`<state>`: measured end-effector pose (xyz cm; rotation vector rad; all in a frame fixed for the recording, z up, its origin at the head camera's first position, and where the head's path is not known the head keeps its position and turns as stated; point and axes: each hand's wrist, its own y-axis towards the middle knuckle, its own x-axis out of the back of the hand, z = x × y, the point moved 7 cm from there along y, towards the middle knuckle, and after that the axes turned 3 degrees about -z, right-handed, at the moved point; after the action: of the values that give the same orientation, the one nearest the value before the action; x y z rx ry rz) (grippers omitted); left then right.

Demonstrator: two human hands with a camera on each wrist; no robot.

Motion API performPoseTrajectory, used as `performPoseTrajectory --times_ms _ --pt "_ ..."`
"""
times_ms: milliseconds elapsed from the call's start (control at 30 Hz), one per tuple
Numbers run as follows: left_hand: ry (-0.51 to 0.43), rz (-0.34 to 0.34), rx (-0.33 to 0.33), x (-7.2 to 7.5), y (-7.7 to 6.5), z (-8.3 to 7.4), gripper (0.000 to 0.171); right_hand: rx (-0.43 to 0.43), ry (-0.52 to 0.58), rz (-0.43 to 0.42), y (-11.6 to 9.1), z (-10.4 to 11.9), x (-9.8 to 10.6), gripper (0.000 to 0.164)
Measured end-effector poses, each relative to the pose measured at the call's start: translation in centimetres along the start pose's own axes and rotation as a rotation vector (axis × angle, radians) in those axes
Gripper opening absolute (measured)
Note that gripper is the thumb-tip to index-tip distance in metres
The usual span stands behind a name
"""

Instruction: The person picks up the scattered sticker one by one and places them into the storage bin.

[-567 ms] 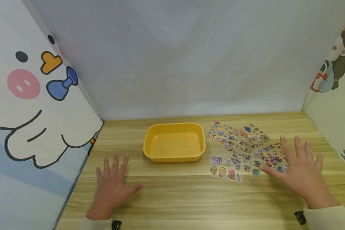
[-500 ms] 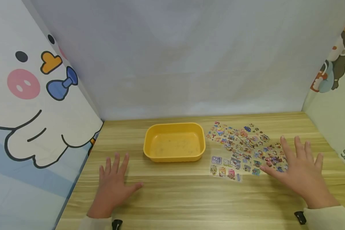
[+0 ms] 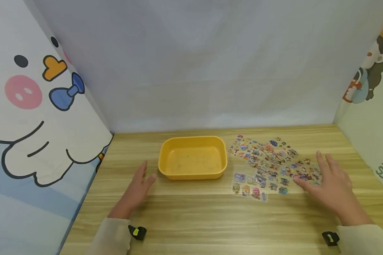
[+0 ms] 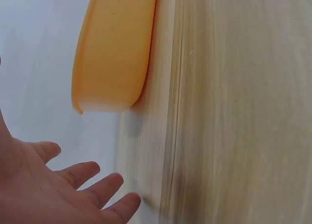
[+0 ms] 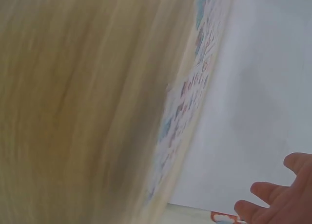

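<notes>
A yellow rectangular plastic tray (image 3: 193, 176) sits near the back middle of the table, with nothing in it but small dark marks. To its right lie several overlapping clear sticker sheets (image 3: 268, 159) printed with small colourful figures. My left hand (image 3: 136, 189), turned thumb up, hovers left of the tray without touching it; in the left wrist view its fingers (image 4: 105, 189) are spread and relaxed below the tray's end (image 4: 112, 53). Over the right edge of the sheets is my right hand (image 3: 332, 187), fingers extended and holding nothing. The right wrist view shows only part of that hand (image 5: 282, 199).
The wood-grain table (image 3: 210, 219) ends at a pale cloth backdrop (image 3: 204, 71). A cartoon-printed panel (image 3: 35, 117) stands on the left, another printed panel (image 3: 367, 124) on the right. Dark wrist straps (image 3: 137, 232) show at both cuffs.
My left hand has turned from palm down to thumb up and moved slightly right towards the tray. My right hand has tilted a little, its fingers closer together. Tray and sheets stay put.
</notes>
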<state>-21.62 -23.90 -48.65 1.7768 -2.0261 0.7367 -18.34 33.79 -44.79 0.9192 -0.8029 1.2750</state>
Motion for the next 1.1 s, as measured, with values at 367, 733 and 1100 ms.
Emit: performPoseTrajectory --times_ms 367,733,1100 --pt "-0.155 -0.067 0.133 -0.1 2.0 0.0 0.093 -0.123 0.195 0.079 0.8 -2.6 -0.6 0.105" --pt "-0.160 -0.161 0.139 -1.3 3.4 -0.2 0.068 -0.248 0.198 0.208 1.2 -5.0 -0.9 0.112" --pt "-0.161 -0.239 0.153 -1.9 3.7 -0.1 0.051 -0.259 0.064 0.261 1.4 -6.9 -1.8 0.111"
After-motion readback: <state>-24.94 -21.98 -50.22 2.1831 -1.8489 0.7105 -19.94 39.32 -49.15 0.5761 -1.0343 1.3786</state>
